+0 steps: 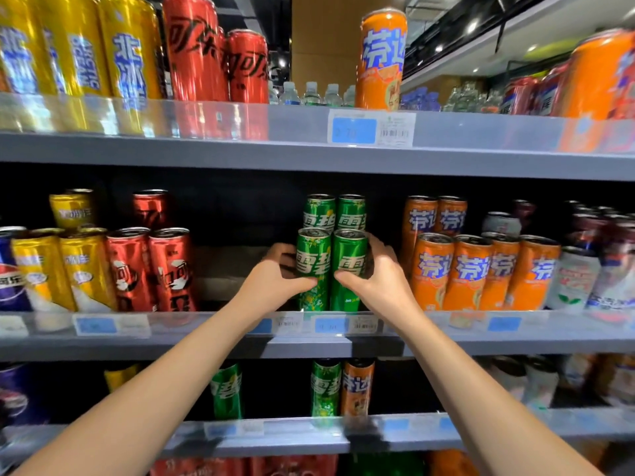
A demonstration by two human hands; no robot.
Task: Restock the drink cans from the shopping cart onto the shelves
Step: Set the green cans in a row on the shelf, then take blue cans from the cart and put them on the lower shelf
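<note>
Head view, left to right: on the grey metal middle shelf (206, 348), yellow and red aluminium cans (151, 269) fill the left, then comes a bare gap. The left hand (275, 273) curls round the left green aluminium drink can (313, 259); the right hand (374, 273) wraps the right green aluminium drink can (348, 259). Both cans stand at the shelf front, ahead of two more green ones. Orange aluminium cans (481, 269) follow. The shopping cart is out of sight, so what remains is unclear; the gap suggests more stocking ahead
</note>
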